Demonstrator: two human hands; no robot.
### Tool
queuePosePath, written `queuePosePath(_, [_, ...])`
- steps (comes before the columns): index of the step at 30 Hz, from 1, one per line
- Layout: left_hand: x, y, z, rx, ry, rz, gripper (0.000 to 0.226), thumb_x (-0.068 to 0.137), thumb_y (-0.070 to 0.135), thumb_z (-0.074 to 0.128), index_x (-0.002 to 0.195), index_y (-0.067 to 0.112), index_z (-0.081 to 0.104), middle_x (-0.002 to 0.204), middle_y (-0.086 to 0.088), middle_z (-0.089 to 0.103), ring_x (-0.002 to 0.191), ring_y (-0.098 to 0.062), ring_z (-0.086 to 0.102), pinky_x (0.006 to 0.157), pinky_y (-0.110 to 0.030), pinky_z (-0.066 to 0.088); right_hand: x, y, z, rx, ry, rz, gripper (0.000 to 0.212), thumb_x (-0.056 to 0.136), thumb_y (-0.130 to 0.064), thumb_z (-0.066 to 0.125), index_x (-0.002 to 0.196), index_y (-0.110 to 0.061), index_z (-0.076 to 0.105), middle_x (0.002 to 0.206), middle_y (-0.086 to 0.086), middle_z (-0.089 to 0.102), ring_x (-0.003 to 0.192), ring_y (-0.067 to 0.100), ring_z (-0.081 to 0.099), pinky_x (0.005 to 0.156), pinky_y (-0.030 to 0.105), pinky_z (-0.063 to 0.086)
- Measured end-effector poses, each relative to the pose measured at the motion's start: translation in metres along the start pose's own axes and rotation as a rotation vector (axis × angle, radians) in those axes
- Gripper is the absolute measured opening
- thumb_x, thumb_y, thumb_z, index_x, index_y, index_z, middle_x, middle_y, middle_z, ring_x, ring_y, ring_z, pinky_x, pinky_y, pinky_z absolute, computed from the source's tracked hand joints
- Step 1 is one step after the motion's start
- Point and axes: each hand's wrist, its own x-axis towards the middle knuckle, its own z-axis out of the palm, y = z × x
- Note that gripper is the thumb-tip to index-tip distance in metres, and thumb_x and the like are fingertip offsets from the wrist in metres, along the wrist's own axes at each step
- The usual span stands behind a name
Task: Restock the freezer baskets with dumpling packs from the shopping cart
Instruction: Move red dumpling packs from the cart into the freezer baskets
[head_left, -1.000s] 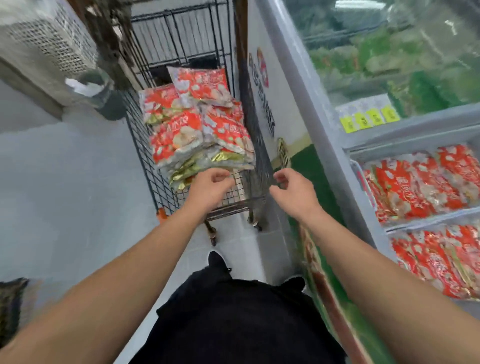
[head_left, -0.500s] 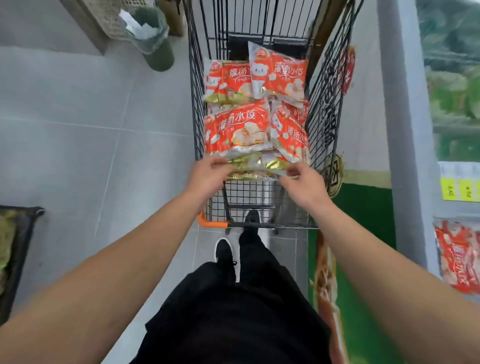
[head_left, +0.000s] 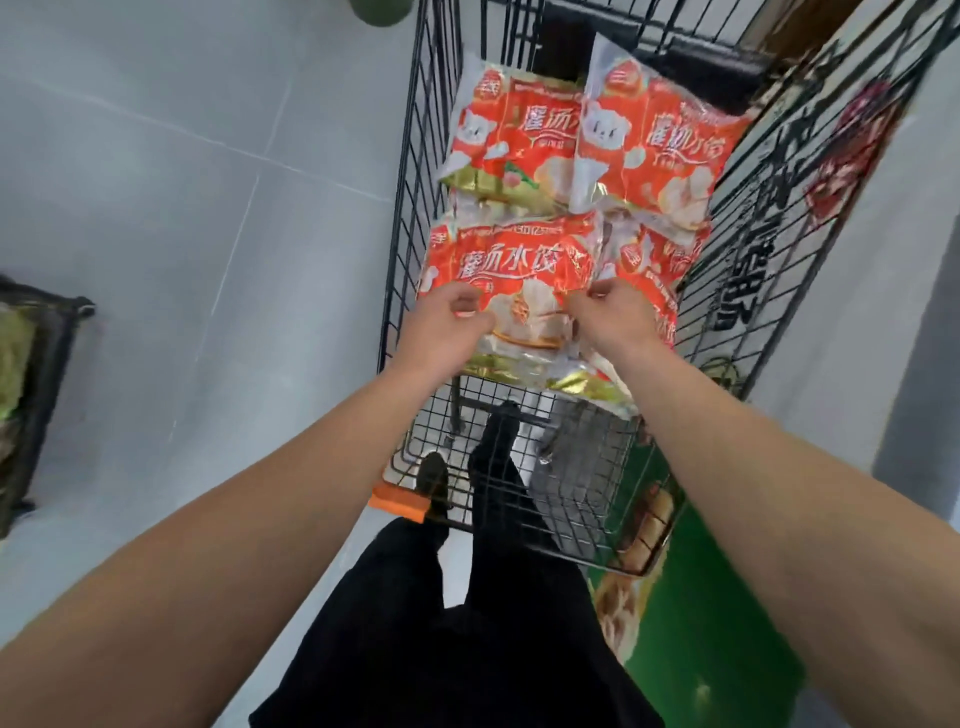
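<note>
Over the shopping cart (head_left: 410, 218), both hands were seen to have moved up from the lower gold-edged packs — where they had been half a second before — onto the top near dumpling pack (head_left: 511, 270). The left hand (head_left: 447, 325) was set on the pack's left portion and the right hand (head_left: 610, 317) on its right portion; the fingers (head_left: 597, 288) of both were curled at the pack's surface, and the pack appeared to be grasped from both sides, though full closure could not be confirmed. The freezer, in view one second earlier, had dropped out of frame, the head having been turned toward the cart. From this it was judged that a fresh pick was under way and that no pack was yet in transit to the baskets.

Container contents — the wire cart held a stack of red dumpling packs: two far packs (head_left: 660, 145) lying side by side at the back, the grasped pack in front of them, another red pack (head_left: 654, 260) just beside it on the right, and gold-edged packs (head_left: 566, 382) beneath, their edges projecting toward the person. The near part of the cart floor was bare mesh, through which a shoe and the grey floor (head_left: 156, 234) were visible. A dark crate (head_left: 47, 364) with greenish contents stood well apart at the left edge. The freezer baskets were not shown.
</note>
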Motion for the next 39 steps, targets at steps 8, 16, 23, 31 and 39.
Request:
queuePosePath(8, [0.014,-0.005,0.007,0.011,0.067,-0.060,0.035,0.094,0.025,0.065,0.127,0.015,0.060,0.121,0.005,0.062,0.099,-0.005,0.060,0.074,-0.015,0.045,0.029,-0.016,0.015,0.289,0.121,0.017,0.016,0.096,-0.017,0.057,0.081,-0.015,0.061,0.074,-0.005,0.060,0.068,0.014,0.059,0.058,0.024,0.048])
queuePosePath(16, [0.057,0.001,0.018,0.077,0.108,-0.130,0.029,0.103,0.025,0.047,0.129,0.015,0.056,0.114,0.005,0.058,0.098,-0.015,0.059,0.075,-0.028,0.049,-0.002,0.049,-0.033,0.895,-0.049,0.245,0.022,0.105,-0.009,0.042,0.112,-0.012,0.062,0.112,0.008,0.073,0.105,0.025,0.070,0.092,0.047,0.056])
queuePosePath(23, [0.081,-0.013,0.024,-0.232,-0.028,-0.373,0.016,0.096,0.016,0.057,0.106,0.010,0.069,0.105,-0.005,0.075,0.101,-0.024,0.071,0.095,-0.047,0.055,0.011,0.068,-0.040,0.788,0.007,0.353,0.014,0.103,-0.022,0.051,0.102,-0.013,0.061,0.107,0.007,0.074,0.095,0.024,0.073,0.087,0.049,0.058])
queuePosePath(31, [0.021,-0.018,-0.004,-0.377,-0.014,-0.279,0.011,0.095,0.015,0.066,0.101,0.009,0.072,0.093,-0.006,0.078,0.083,-0.022,0.076,0.073,-0.041,0.062,-0.035,0.071,-0.029,0.649,0.160,0.295,0.017,0.097,-0.026,0.060,0.087,-0.017,0.071,0.094,0.001,0.077,0.092,0.024,0.073,0.085,0.050,0.058])
queuePosePath(39, [-0.053,-0.028,-0.046,-0.131,-0.073,0.026,0.031,0.084,0.038,0.068,0.085,0.008,0.074,0.092,-0.017,0.074,0.090,-0.038,0.072,0.086,-0.055,0.058,-0.163,0.079,-0.005,0.586,0.422,0.304,0.024,0.097,-0.028,0.061,0.077,-0.020,0.070,0.084,-0.004,0.073,0.087,0.019,0.071,0.076,0.036,0.057])
